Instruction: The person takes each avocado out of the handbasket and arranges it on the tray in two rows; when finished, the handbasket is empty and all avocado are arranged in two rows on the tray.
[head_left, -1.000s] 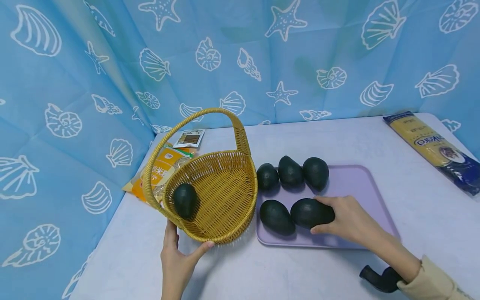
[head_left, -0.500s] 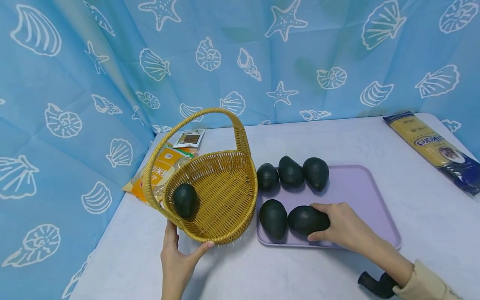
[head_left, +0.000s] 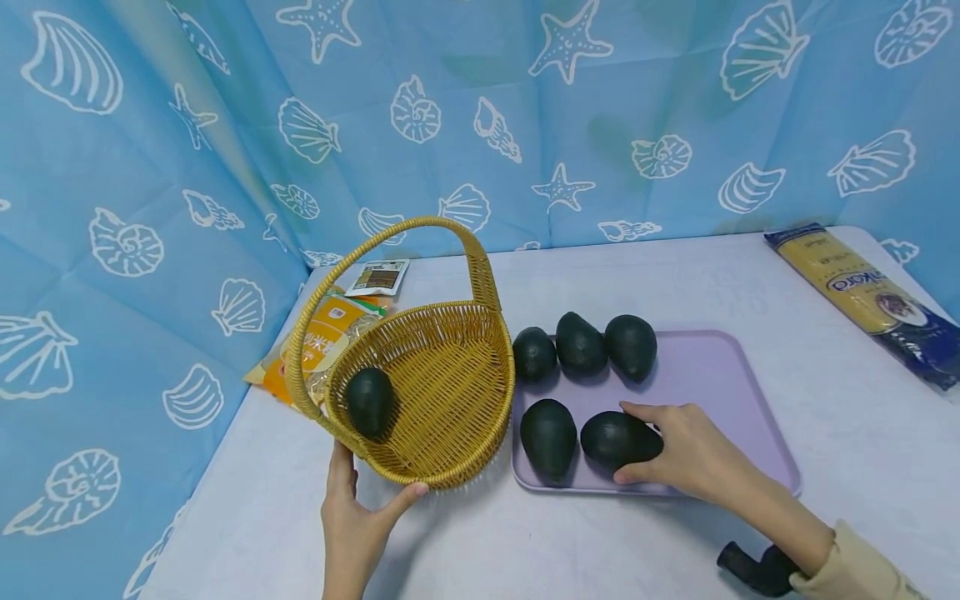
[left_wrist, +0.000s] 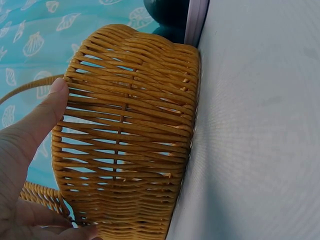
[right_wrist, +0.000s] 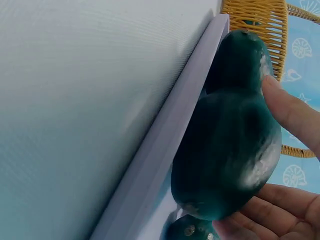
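My left hand (head_left: 354, 517) holds a yellow woven basket (head_left: 457, 392) by its near side, thumb and fingers spread along the rim. One dark green avocado (head_left: 371, 403) lies inside at the basket's left. On a lilac tray (head_left: 720, 375), my right hand (head_left: 693, 450) has its thumb and fingers around an avocado (head_left: 619, 440) lying sideways at the front. Just left of that one, another avocado (head_left: 549, 440) lies lengthwise. Behind them, three more sit in a row, the rightmost avocado (head_left: 631, 347) among them. The right wrist view shows the held avocado (right_wrist: 230, 150) close to the tray edge.
Behind the basket lie an orange food bag (head_left: 330, 333) and a small white packet (head_left: 378, 277). A long yellow and blue packet (head_left: 862, 292) rests at the far right. A black curved object (head_left: 757, 568) is under the right forearm. A blue shell-print curtain (head_left: 480, 108) surrounds the table.
My right hand has come left and slightly nearer with its avocado, which has since shifted a little right. The neighbouring avocado has turned more lengthwise. The left hand and basket have stayed put.
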